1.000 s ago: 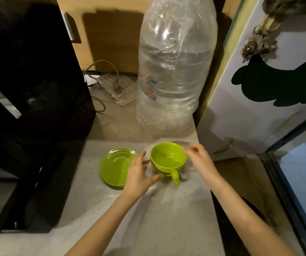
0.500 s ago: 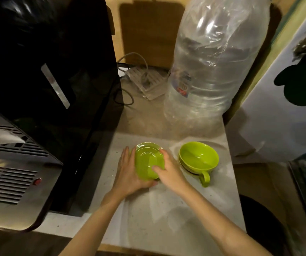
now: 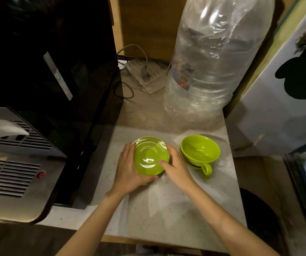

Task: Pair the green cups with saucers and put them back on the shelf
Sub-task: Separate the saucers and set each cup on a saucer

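A green saucer point(image 3: 149, 154) is held between both my hands just above the speckled counter point(image 3: 167, 204). My left hand point(image 3: 128, 170) cups its left and lower rim, and my right hand point(image 3: 176, 167) grips its right edge with the thumb on top. To the right stand green cups point(image 3: 200, 150), nested one in another, with a handle point(image 3: 207, 169) pointing toward me. Whether a saucer lies under them I cannot tell.
A black appliance point(image 3: 46, 71) with a steel vented front point(image 3: 15, 163) fills the left. A big clear plastic water bottle point(image 3: 213, 61) stands behind the cups. A power strip with cables point(image 3: 144, 74) lies at the back. A white panel point(image 3: 277, 108) borders the right.
One second ago both hands flanked the cups; they moved left to the saucer and took hold of it. Since half a second ago the grip has barely shifted.
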